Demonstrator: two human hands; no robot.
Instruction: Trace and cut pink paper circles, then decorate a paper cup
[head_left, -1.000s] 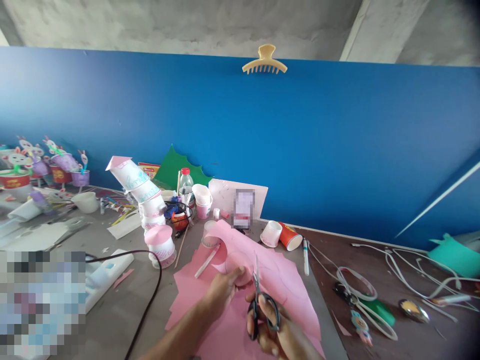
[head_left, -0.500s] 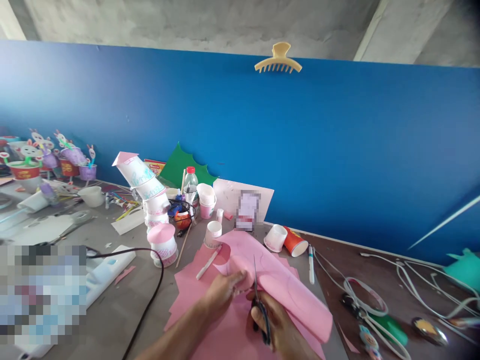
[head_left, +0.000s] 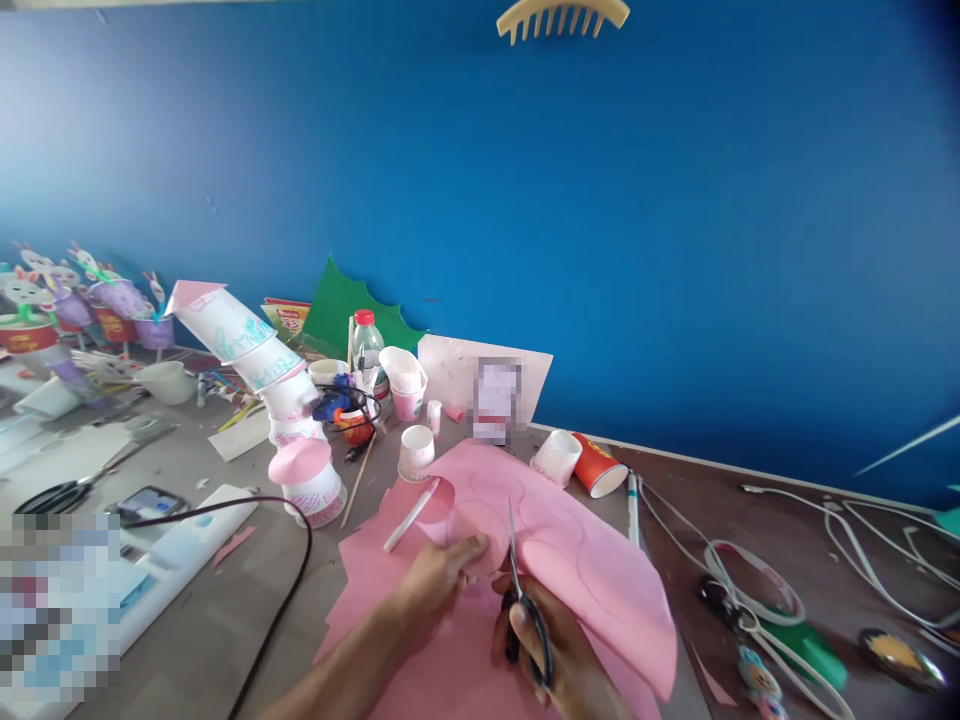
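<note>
My left hand point(head_left: 442, 575) pinches the edge of a pink paper sheet point(head_left: 585, 560), thumb on top beside a drawn circle. In my right hand point(head_left: 536, 640) are black-handled scissors point(head_left: 516, 570), fingers through the loops, blades pointing away from me and lying at the sheet's cut edge. Curved pencil outlines run over the sheet, and its right side bends up in a curl. Beneath it lie more pink sheets point(head_left: 367, 590) with jagged left edges. A white marker point(head_left: 412, 515) rests on the pink paper left of my hands.
A leaning stack of decorated paper cups point(head_left: 281, 400) stands at the left. Behind the paper are a white cup point(head_left: 416, 452), a phone point(head_left: 496, 400) and a red cup point(head_left: 600, 465). A black cable point(head_left: 300, 570) crosses the left; white cords point(head_left: 757, 580) lie right.
The view has tilted down, so the wall clip sits higher. The pink sheet lies flatter and shows more of its drawn circles. Both hands keep their hold.
</note>
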